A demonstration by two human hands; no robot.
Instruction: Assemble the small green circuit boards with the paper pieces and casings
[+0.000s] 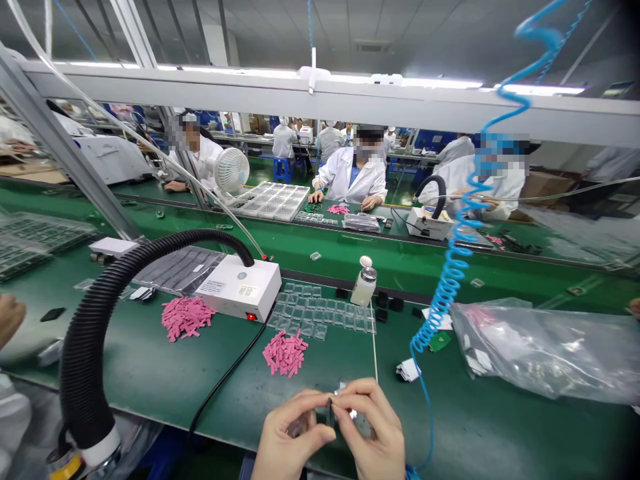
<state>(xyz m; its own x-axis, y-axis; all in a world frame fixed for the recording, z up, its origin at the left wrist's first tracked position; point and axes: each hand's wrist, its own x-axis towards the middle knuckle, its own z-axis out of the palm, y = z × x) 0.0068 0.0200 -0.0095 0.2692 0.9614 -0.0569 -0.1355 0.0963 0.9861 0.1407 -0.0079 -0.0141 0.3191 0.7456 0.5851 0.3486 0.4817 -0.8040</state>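
Note:
My left hand (295, 433) and my right hand (373, 427) meet at the front edge of the green bench. Fingertips of both pinch a small thin dark piece (329, 412), seen nearly edge-on; its kind is hard to make out. Something clear and shiny shows behind the right fingers, partly hidden. Just beyond the hands lies a pile of pink strips (286, 353). Behind it, rows of clear plastic pieces (320, 313) lie flat on the bench. A pump bottle (365, 285) with its lid flipped up stands at their right end.
A white box (245, 287) joins a thick black hose (95, 333) arching on the left. Another pink pile (187, 319) lies beside it. A coiled blue air line (453, 267) hangs at right, near a clear plastic bag (550, 347). A co-worker's hand (10, 317) shows at far left.

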